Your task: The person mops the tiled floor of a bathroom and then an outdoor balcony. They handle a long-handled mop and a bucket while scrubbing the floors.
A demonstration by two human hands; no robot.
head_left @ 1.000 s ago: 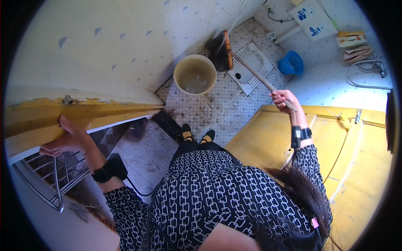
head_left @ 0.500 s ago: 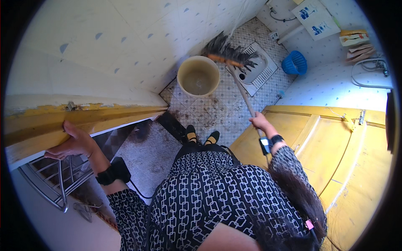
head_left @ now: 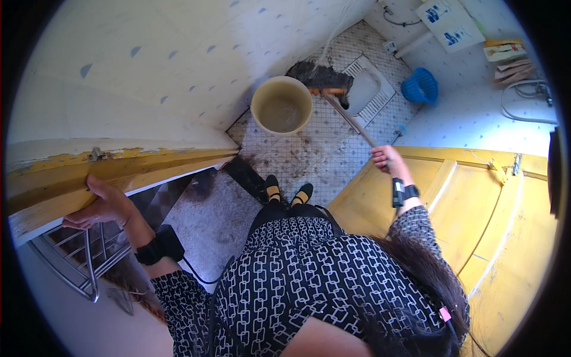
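Note:
My right hand (head_left: pixel 386 159) is closed round the light-coloured handle of a mop (head_left: pixel 350 116). Its wet, dark grey strands (head_left: pixel 318 75) lie on the tiled floor, between a cream bucket (head_left: pixel 257 111) and the squat toilet (head_left: pixel 385 95), with an orange-brown bar joining them to the handle. Murky liquid shows inside the bucket. On the left, my left hand (head_left: pixel 107 205) presses against the yellow door frame (head_left: pixel 119 166), thumb spread from the fingers; it holds no loose object.
A blue basket (head_left: pixel 420 87) stands beyond the toilet by the right wall. The yellow door (head_left: pixel 410 190) is on my right. Dark dirt marks the tiles near my feet (head_left: pixel 285 190). At lower left is a metal rack (head_left: pixel 89 268); a shower hose (head_left: pixel 526 121) hangs far right.
My right hand has moved forward and slightly right along with the mop handle. The mop strands, raised and splayed before, now lie bunched on the floor. The left hand stays on the frame.

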